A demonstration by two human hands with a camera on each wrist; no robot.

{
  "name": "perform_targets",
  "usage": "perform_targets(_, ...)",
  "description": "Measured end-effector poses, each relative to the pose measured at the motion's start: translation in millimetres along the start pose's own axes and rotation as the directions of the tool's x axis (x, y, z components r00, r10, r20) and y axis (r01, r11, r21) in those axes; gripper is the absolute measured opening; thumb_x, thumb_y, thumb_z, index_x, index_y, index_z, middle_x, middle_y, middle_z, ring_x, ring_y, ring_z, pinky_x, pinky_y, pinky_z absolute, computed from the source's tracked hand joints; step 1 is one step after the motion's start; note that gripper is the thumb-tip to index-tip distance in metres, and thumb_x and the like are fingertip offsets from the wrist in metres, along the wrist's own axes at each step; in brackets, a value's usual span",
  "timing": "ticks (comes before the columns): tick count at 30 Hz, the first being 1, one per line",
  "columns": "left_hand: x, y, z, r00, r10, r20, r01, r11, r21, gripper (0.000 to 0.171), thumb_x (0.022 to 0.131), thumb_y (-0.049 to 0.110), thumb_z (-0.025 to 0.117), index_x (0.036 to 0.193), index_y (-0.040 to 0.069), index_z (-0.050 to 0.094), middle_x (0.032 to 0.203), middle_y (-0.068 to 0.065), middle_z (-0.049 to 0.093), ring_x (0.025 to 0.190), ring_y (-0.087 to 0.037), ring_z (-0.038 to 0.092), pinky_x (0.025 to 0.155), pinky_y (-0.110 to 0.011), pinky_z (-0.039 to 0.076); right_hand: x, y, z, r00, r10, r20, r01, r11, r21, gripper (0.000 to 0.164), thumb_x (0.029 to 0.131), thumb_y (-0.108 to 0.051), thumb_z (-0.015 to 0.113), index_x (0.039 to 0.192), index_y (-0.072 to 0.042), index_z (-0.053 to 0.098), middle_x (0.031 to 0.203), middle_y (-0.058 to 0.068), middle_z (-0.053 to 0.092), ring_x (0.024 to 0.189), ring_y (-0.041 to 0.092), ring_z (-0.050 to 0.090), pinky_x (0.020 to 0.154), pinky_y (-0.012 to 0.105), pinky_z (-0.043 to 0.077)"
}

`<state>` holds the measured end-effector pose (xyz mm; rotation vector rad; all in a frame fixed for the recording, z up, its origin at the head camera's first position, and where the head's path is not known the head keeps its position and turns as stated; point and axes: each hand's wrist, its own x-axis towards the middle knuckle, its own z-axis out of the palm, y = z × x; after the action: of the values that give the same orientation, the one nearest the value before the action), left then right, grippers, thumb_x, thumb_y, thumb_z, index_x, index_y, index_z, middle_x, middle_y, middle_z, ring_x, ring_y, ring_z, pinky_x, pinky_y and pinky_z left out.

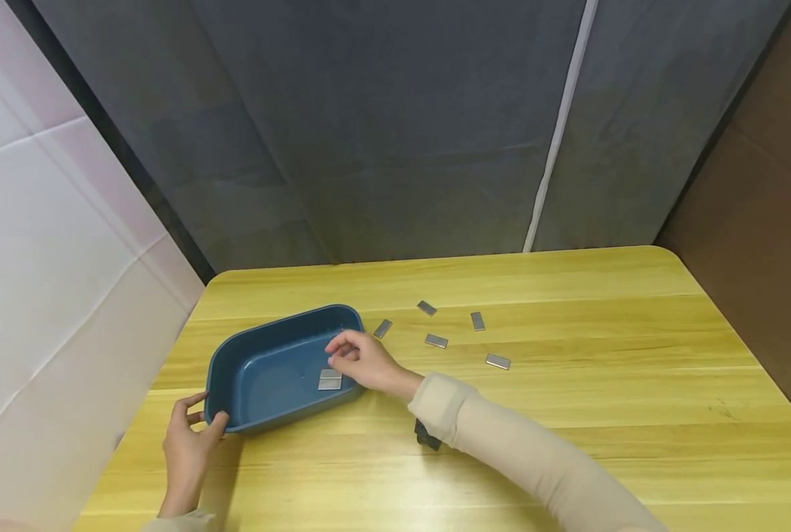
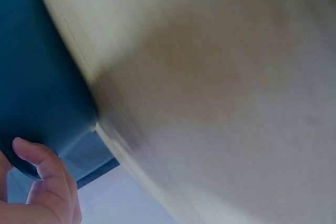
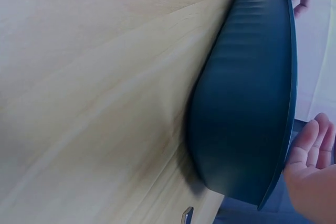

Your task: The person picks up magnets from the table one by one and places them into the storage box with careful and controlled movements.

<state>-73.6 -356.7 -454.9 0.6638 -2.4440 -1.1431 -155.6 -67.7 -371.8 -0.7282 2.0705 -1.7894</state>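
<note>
A dark blue oval tray [image 1: 269, 366] stands on the left part of a light wooden table [image 1: 568, 414]. My left hand [image 1: 205, 415] grips the tray's near left corner, thumb on the rim and fingers outside; the left wrist view shows the tray wall [image 2: 37, 77] and that hand [image 2: 42, 187]. My right hand [image 1: 338, 355] hovers over the tray's right end with relaxed fingers, holding nothing. A small grey metal plate [image 1: 329, 379] lies inside the tray just below those fingers. In the right wrist view the tray's outer wall [image 3: 241, 103] fills the middle, with the right hand [image 3: 310, 156] beyond the rim.
Several more grey metal plates lie on the table right of the tray, among them one close to the rim [image 1: 383, 329], one further right [image 1: 436, 340] and one furthest out [image 1: 498, 361]. Dark fabric walls close the back; the table ends close on the left.
</note>
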Motion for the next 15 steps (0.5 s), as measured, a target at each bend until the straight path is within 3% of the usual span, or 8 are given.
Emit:
perform_targets(7, 8.9, -24.0, 6.4, 1.000, -0.006, -0.021, 0.008, 0.998, 0.063, 0.046, 0.077, 0.011, 0.057, 0.121, 0.010, 0.044, 0.089, -0.016, 0.054, 0.045, -0.013, 0.057, 0.042, -0.022, 0.048, 7.3, 29.5, -3.9, 1.000, 0.011, 0.009, -0.011, 1.000, -0.005, 0.015, 0.086, -0.008, 0.055, 0.101, -0.005, 0.058, 0.092, 0.003, 0.055, 0.071, 0.011, 0.052, 0.057, 0.019, 0.044)
perform_targets(15, 9.2, -20.7, 5.7, 0.999, 0.023, -0.022, -0.022, 0.998, 0.061, 0.046, 0.077, 0.011, 0.057, 0.121, 0.009, 0.045, 0.089, -0.017, 0.054, 0.044, -0.013, 0.057, 0.041, -0.022, 0.048, -8.9, 3.9, -18.7, 1.000, 0.011, -0.022, -0.011, 1.000, 0.001, 0.015, 0.085, -0.002, 0.053, 0.099, 0.004, 0.057, 0.091, 0.011, 0.055, 0.068, 0.011, 0.050, 0.055, 0.018, 0.041)
